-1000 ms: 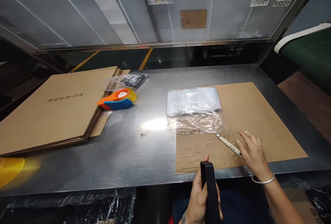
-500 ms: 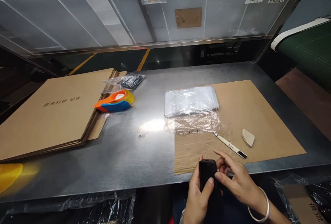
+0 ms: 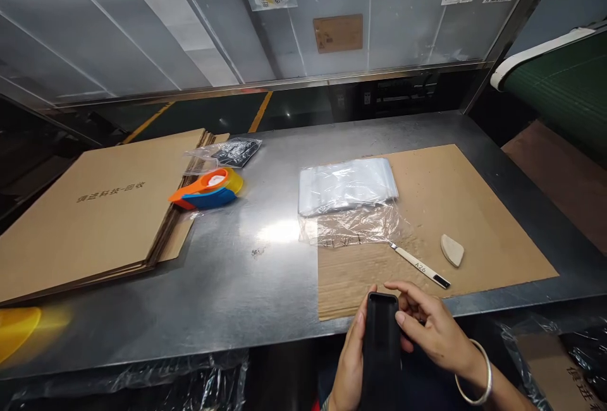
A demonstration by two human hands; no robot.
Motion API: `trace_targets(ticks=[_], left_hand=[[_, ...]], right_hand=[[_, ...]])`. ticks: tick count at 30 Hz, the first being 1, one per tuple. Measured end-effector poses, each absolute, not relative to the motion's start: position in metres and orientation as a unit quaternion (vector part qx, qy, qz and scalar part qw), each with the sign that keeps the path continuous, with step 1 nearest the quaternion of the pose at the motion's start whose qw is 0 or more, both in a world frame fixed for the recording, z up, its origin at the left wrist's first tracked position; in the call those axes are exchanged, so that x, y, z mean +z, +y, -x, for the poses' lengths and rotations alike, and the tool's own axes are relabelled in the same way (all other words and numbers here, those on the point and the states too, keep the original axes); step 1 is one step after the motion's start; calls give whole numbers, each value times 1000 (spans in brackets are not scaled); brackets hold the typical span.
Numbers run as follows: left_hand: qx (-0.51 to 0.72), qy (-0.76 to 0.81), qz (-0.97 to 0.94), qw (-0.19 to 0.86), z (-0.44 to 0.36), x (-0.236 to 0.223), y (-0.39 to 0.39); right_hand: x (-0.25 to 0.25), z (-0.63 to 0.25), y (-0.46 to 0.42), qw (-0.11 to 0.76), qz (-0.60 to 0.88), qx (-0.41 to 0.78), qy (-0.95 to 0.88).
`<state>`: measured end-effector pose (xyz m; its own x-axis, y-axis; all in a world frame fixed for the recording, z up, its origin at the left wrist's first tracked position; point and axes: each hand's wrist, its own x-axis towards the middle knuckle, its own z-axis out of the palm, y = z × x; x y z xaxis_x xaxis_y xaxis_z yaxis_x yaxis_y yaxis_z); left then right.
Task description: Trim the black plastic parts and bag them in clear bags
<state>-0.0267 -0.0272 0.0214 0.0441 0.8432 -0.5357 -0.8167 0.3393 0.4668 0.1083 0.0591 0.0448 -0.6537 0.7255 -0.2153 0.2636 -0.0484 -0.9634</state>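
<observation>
A long black case (image 3: 382,341) with a raised rim and a hollow face is held upright at the table's front edge; its lower end merges with the dark clothing. My left hand (image 3: 349,357) is closed along its left side. My right hand (image 3: 429,322), with a bangle (image 3: 488,376) at the wrist, has its thumb on the case's upper right edge and the fingers bent around that side. Beyond the hands lie a white-handled tool (image 3: 420,264) marked A26 and a beige wedge-shaped piece (image 3: 452,250) on a cardboard sheet (image 3: 493,221).
A stack of clear plastic bags (image 3: 348,184) lies at the sheet's left. Flat cartons (image 3: 114,208), an orange and blue tape dispenser (image 3: 208,190) and a bagged black item (image 3: 239,152) are on the left of the metal table (image 3: 237,291). A green conveyor belt (image 3: 559,73) is at right.
The black case has been turned so its hollow face shows. My left thumb has moved off its front to the side. My right thumb has come to its edge.
</observation>
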Motion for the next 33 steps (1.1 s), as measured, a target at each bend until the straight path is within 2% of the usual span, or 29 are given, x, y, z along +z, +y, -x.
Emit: trace_targets(ticks=[12,17,19,22,24,28,33], left_hand=[[554,313,-98,766,22,25,-26],[550,317,-84,768,24,29,-23],[559,320,-44,764,25,29,-20],[567,332,27,754,28,29,-15],[572,339,49,745,30,30,-13],[593,344,64,725,32,34,-13],[640,354,53,680,35,41,-13]], right_hand=[[50,-116,69,176,262,683,-658],[45,-117,72,163,278,686,-652],[36,-120,80,166,350,590,-709],[16,-126,100,202,472,331,-792],[1,-130,114,211,502,235,-805],[-21,-135,127,196,503,169,-825],[-23,-136,123,208,500,159,-826]])
